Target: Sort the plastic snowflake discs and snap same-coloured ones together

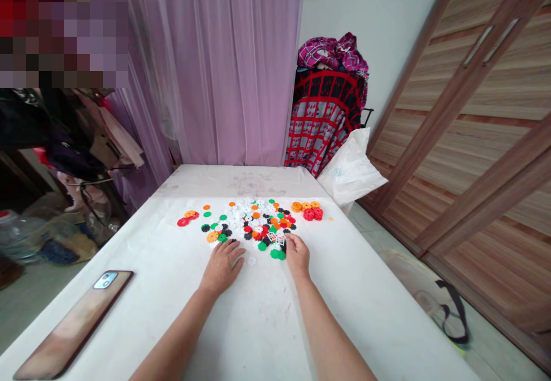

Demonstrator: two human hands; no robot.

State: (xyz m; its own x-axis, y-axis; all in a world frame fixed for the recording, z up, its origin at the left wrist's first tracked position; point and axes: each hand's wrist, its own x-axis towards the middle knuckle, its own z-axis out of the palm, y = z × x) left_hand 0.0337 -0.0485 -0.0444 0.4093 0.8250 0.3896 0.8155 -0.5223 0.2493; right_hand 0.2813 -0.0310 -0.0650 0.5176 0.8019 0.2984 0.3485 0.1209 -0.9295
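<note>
A loose heap of small plastic snap-together discs point(252, 225) in white, orange, red, green and black lies on a white-covered table point(253, 318). My left hand point(221, 267) rests palm down at the heap's near edge, fingers spread, next to a black disc. My right hand point(297, 256) sits at the heap's near right side, fingers curled down among the pieces. Close to its fingertips stands a small white lattice piece point(275, 237). Whether those fingers hold anything is hidden. A white disc point(252, 260) lies between my hands.
A small stack of red discs point(313, 214) and several orange discs stand right of the heap. A smartphone point(73, 325) lies at the table's left edge. A white plastic bag point(350, 168) sits beyond the right corner, with a purple curtain behind the table.
</note>
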